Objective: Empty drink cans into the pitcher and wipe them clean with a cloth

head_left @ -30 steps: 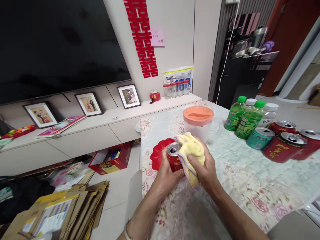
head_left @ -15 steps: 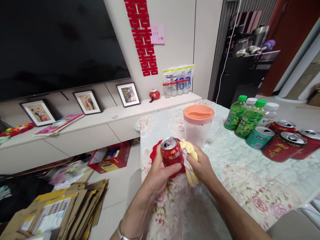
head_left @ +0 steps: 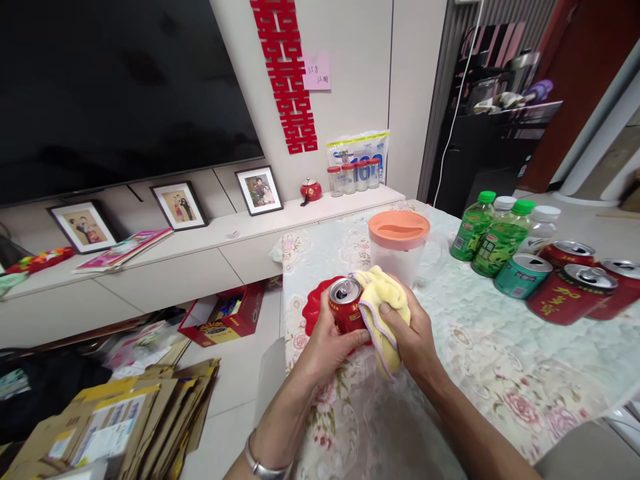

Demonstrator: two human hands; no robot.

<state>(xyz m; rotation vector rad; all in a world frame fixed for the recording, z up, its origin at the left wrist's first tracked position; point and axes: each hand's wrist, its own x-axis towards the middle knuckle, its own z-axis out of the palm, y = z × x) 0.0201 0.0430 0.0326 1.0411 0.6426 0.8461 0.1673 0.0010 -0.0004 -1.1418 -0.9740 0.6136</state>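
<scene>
A red drink can (head_left: 347,307) with an opened top is wrapped by the fingers of my left hand (head_left: 327,343), its thumb across the front. My right hand (head_left: 413,327) is closed on a yellow cloth (head_left: 383,300) with a purple edge, pressed against the can's right side. Part of the cloth hangs below the hand. Behind and under the can lies a red scalloped dish (head_left: 313,307), mostly hidden by the can and my hands. Just beyond the cloth stands a clear tub with an orange lid (head_left: 399,230).
On the table's right are green-capped bottles (head_left: 501,243), a teal can (head_left: 523,277) and several red cans (head_left: 570,293). A flowered tablecloth (head_left: 500,373) covers the table. Flattened cardboard (head_left: 165,413) and a red box (head_left: 223,317) lie on the floor at left.
My right hand has brought the cloth up and over the can's right side, covering more of it. The can has shifted slightly right and down with my left hand.
</scene>
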